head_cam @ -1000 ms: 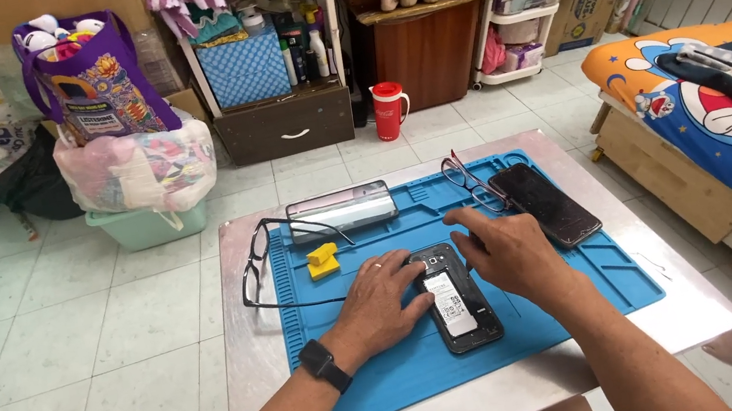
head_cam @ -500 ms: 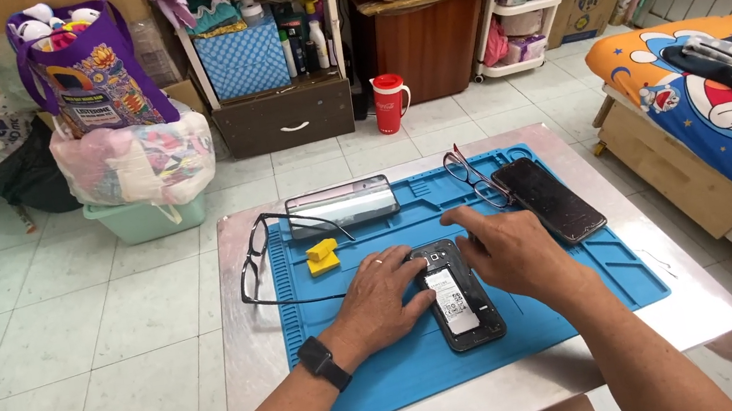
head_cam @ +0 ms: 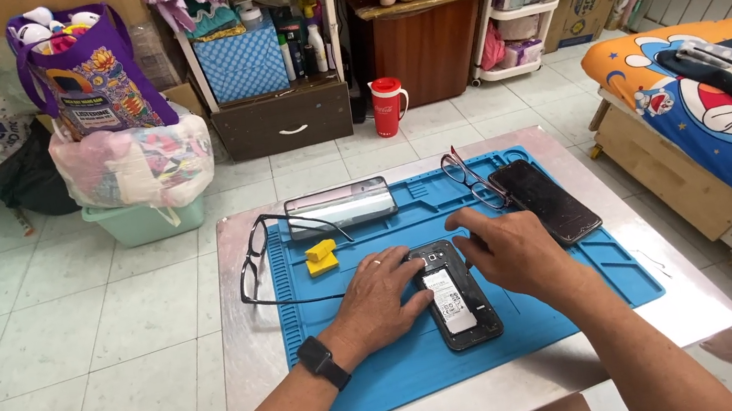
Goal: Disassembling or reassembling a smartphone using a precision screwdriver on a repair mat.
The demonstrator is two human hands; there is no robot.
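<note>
I see the opened phone [head_cam: 458, 303], back cover off, lying on the blue repair mat [head_cam: 590, 283] on the bench [head_cam: 233, 283]. My left hand [head_cam: 384, 295] rests flat, steadying its left edge; my right hand [head_cam: 508, 252] touches its top with loose fingers, gripping nothing.

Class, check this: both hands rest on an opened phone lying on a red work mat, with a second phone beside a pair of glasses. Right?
Not quite. The head view shows the work mat is blue, not red. The rest holds: left hand and right hand on the opened phone.
</note>
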